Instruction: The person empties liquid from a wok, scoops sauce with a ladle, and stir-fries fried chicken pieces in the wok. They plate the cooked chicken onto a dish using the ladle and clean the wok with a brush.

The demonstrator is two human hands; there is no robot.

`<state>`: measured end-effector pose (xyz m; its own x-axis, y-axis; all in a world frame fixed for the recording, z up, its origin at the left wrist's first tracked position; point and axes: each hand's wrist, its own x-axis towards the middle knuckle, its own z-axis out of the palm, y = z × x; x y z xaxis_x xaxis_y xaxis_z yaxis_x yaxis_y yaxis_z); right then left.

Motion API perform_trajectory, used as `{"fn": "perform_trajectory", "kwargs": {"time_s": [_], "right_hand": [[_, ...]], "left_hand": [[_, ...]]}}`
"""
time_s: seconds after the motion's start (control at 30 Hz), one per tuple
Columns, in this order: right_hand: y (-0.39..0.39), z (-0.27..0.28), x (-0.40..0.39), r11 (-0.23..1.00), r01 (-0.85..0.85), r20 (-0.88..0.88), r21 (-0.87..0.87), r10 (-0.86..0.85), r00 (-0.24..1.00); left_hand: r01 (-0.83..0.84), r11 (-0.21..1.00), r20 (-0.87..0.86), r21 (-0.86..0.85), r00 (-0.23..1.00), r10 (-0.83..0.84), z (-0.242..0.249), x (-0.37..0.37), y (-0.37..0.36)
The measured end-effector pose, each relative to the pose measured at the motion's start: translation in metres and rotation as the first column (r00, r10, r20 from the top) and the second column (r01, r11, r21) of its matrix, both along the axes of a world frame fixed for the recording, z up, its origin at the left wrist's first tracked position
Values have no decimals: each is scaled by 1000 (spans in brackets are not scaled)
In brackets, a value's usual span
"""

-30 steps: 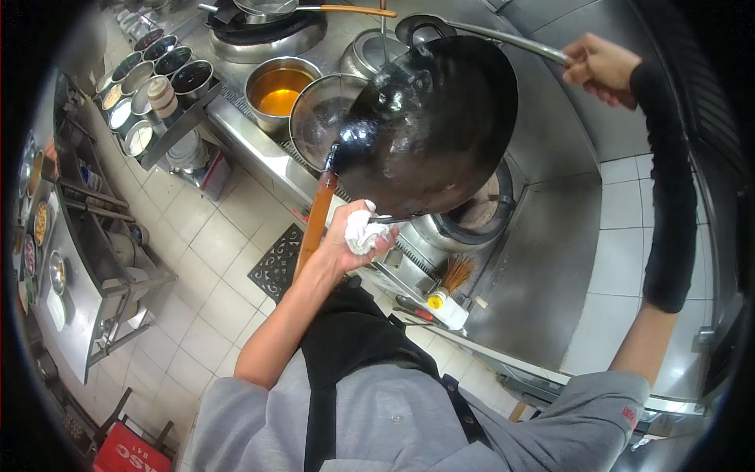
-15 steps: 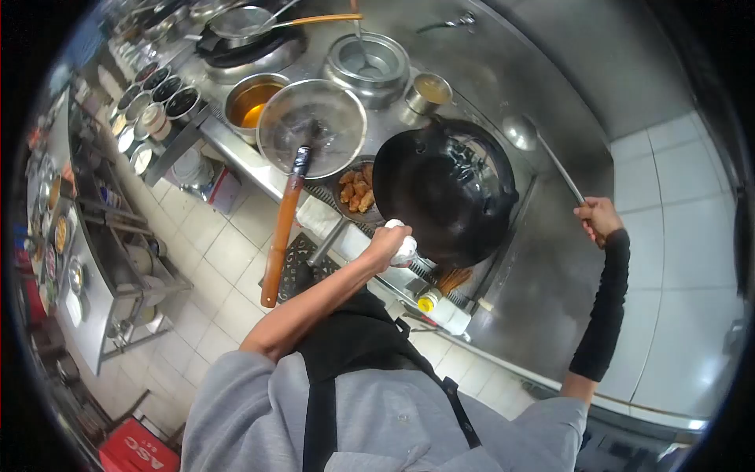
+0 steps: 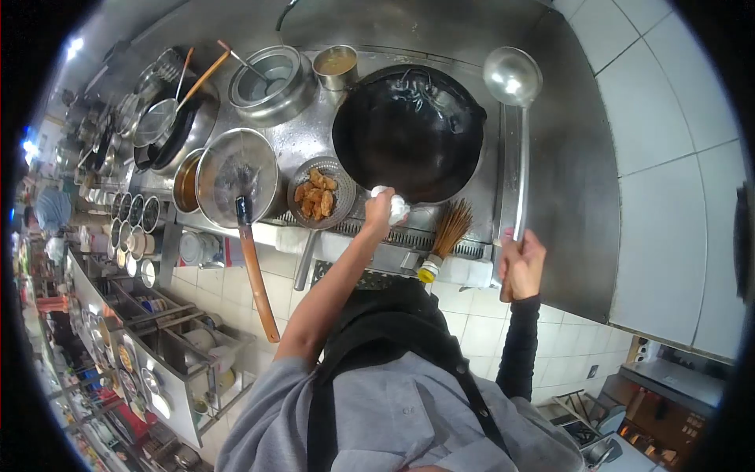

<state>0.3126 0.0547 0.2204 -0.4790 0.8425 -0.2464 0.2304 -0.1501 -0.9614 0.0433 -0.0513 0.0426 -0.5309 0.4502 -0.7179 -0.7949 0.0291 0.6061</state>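
Right hand (image 3: pixel 522 266), lower right of centre: fingers wrapped round the handle of a steel ladle (image 3: pixel 513 77), whose bowl is held at upper right. Left hand (image 3: pixel 377 212), centre: fingers closed on a white cloth (image 3: pixel 398 209), by which the near rim of a black wok (image 3: pixel 409 138), upper centre, is apparently gripped. Bamboo brush (image 3: pixel 451 228): placed between the hands. Skimmer (image 3: pixel 346 189), left of centre: browned pieces (image 3: pixel 316 194) contained. Strainer (image 3: pixel 236 177): set left of it. Small metal pot (image 3: pixel 336 67): stationed beyond, upper centre-left.
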Motion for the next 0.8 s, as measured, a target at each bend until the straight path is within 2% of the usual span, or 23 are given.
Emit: {"fn": "perform_trajectory", "kwargs": {"time_s": [0.07, 0.1, 0.2, 0.23, 0.27, 0.3, 0.33, 0.37, 0.4, 0.43, 0.5, 0.53, 0.6, 0.63, 0.73, 0.77, 0.8], "right_hand": [[1, -10, -20, 997, -75, -3, -1, 75, 997], [-1, -7, -38, 991, -131, -23, -9, 131, 991], [-1, -6, -100, 948, -315, -120, -42, 309, 944], [2, -2, -126, 927, -376, -103, -5, 373, 922], [4, 1, -157, 899, -437, -91, 34, 439, 894], [7, 0, -190, 854, -508, 14, 114, 510, 860], [10, -2, -227, 794, -578, 119, 191, 565, 816], [8, -5, -269, 751, -606, 159, 262, 586, 794], [2, -12, -311, 704, -630, 201, 329, 599, 775], [-3, -21, -355, 683, -639, 235, 353, 596, 767], [-13, -53, -439, 631, -631, 298, 451, 560, 773], [-19, -69, -478, 592, -612, 323, 524, 527, 786], [-36, -80, -536, 605, -591, 350, 533, 478, 805], [-41, -77, -559, 606, -684, 431, 407, 533, 728], [-58, -100, -611, 783, -616, 247, 83, 583, 774], [-56, -112, -621, 779, -574, -7, -253, 592, 806], [-51, -131, -626, 639, -603, -260, -478, 553, 792]], "left_hand": [[-42, 999, -20, 7, 999, 42, -13, 1, 17], [23, 1000, -53, -7, 998, -23, -21, 0, 18], [149, 934, 144, 325, 968, -204, -25, -16, 2], [329, 891, 135, 312, 913, -384, -18, -25, -17], [366, 892, 116, 266, 906, -407, -11, -24, -33], [432, 892, 139, 131, 883, -448, 8, -21, -52], [574, 819, -72, 9, 817, -572, -20, -20, -77], [580, 809, -50, 97, 814, -578, -3, -14, -100], [616, 784, -3, 82, 787, -617, 29, -9, -121], [630, 771, -65, 88, 776, -627, 37, -6, -142], [691, 722, -260, -42, 690, -675, 97, -4, -175], [703, 701, -346, -121, 632, -694, 100, -3, -192], [674, 721, -460, -158, 596, -658, 119, -8, -222], [632, 758, -449, -162, 636, -627, 137, -12, -235], [531, 840, -382, -111, 758, -529, 149, -21, -271], [504, 858, -357, -95, 788, -502, 149, -23, -282], [478, 875, -330, -79, 816, -475, 148, -26, -291]]}}
